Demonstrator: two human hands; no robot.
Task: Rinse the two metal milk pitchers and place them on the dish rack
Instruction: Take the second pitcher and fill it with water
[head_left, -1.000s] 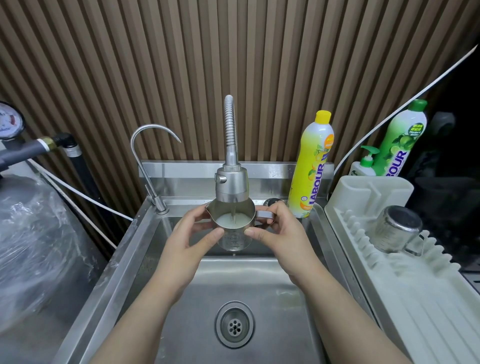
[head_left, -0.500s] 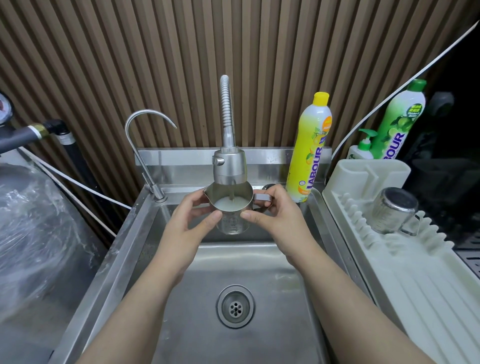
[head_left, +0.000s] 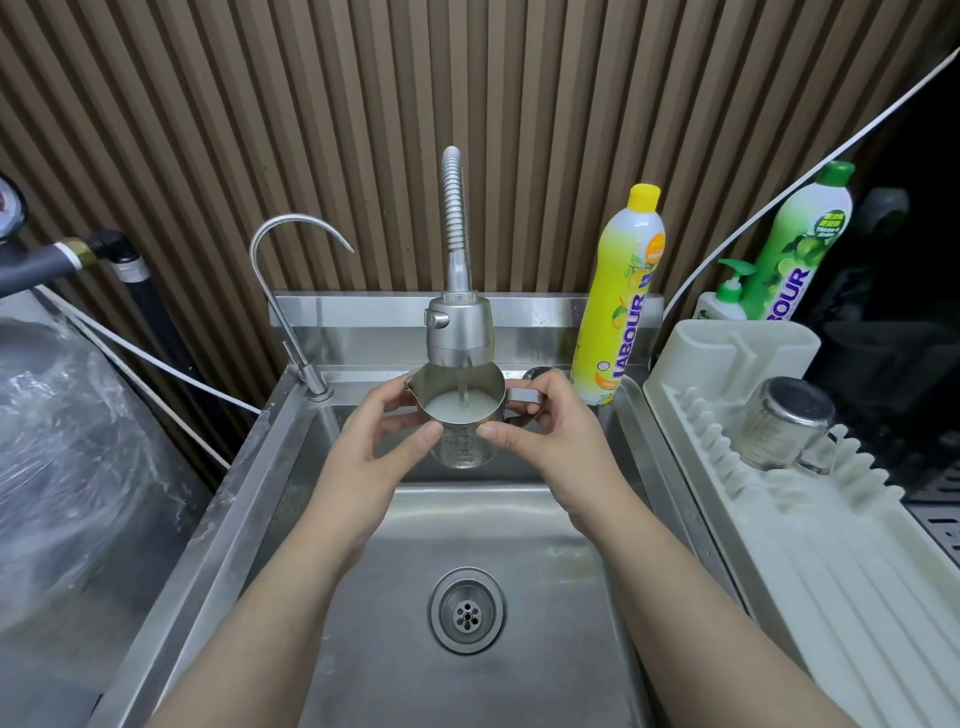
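Steel pitcher (head_left: 464, 426) sits upright between my hands over the sink (head_left: 545, 571), right under the tap head (head_left: 459, 332). My left hand (head_left: 374, 457) wraps the spout side, thumb pressed on the front wall; my right hand (head_left: 556, 441) grips the handle side, thumb on the front wall too. A thin stream runs from the tap into cloudy white water inside the pitcher. The drain (head_left: 466, 609) lies below, nearer me. A slim curved faucet (head_left: 291, 291) stands at the sink's back left corner. A yellow soap bottle (head_left: 621, 301) stands at the back right rim. To the right, the second pitcher (head_left: 784, 421) rests upside down, tilted, on the white rack (head_left: 831, 545), with a green bottle (head_left: 800, 244) and a small pump bottle (head_left: 724, 301) behind it.
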